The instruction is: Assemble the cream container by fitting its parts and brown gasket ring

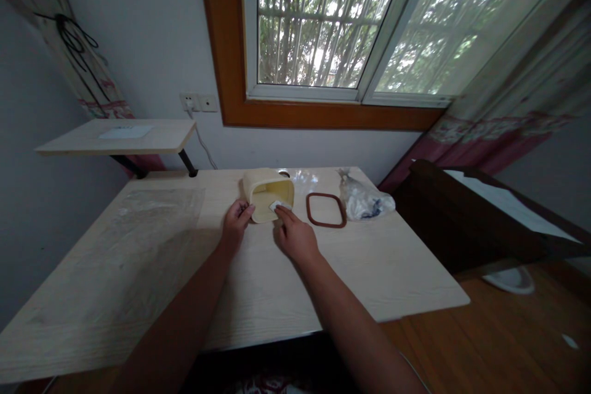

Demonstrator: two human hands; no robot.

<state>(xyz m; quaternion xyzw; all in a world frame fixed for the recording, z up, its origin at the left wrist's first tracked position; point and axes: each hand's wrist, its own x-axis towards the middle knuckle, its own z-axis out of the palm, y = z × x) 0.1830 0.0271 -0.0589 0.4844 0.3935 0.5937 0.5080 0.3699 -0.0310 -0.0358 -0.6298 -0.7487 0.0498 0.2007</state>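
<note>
A cream plastic bin lies on its side on the table, its open mouth facing me. My left hand is closed on the left edge of the bin's rim. Fingers of my right hand press a small white piece, perhaps a cloth or paper, against the inside of the bin near the mouth. The fingers hide part of that piece. To the right lies a reddish-brown rounded-square ring, flat on the table and apart from both hands.
A crumpled clear plastic bag lies at the table's right side. Clear plastic sheeting spreads over the left part of the wooden table. A raised shelf stands at the back left. Dark furniture is close on the right.
</note>
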